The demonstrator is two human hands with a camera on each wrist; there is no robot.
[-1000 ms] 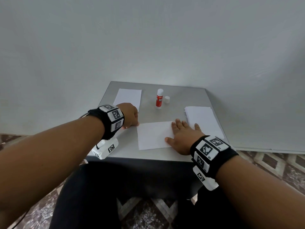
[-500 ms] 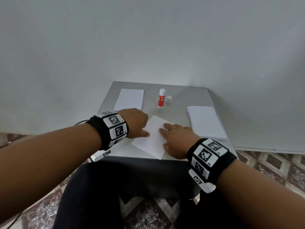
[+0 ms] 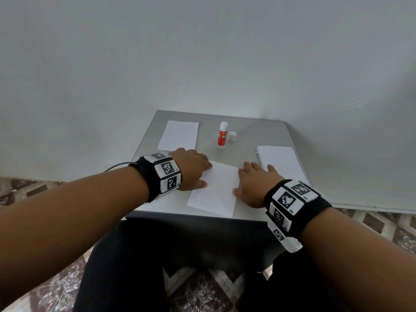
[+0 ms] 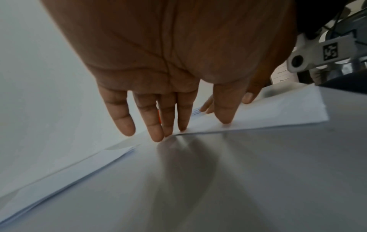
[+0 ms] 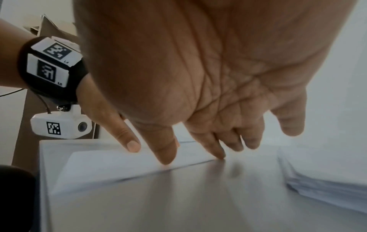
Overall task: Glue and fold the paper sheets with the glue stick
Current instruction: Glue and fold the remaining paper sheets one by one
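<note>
A white paper sheet lies near the front edge of the grey table, its long side pointing away from me. My left hand rests at the sheet's left edge, and its straight fingertips press the far left corner. My right hand lies flat at the right edge, its fingertips on the sheet. Neither hand grips anything. The glue stick stands upright and uncapped at the back, with its white cap beside it.
A folded white sheet lies at the back left. A stack of white sheets sits on the right, close to my right hand. A grey wall rises right behind the table. My dark-trousered lap is below the front edge.
The sheet has turned from lying crosswise, through a diagonal, to lying lengthwise. My left hand came right to its left edge; my right hand swung to its right edge.
</note>
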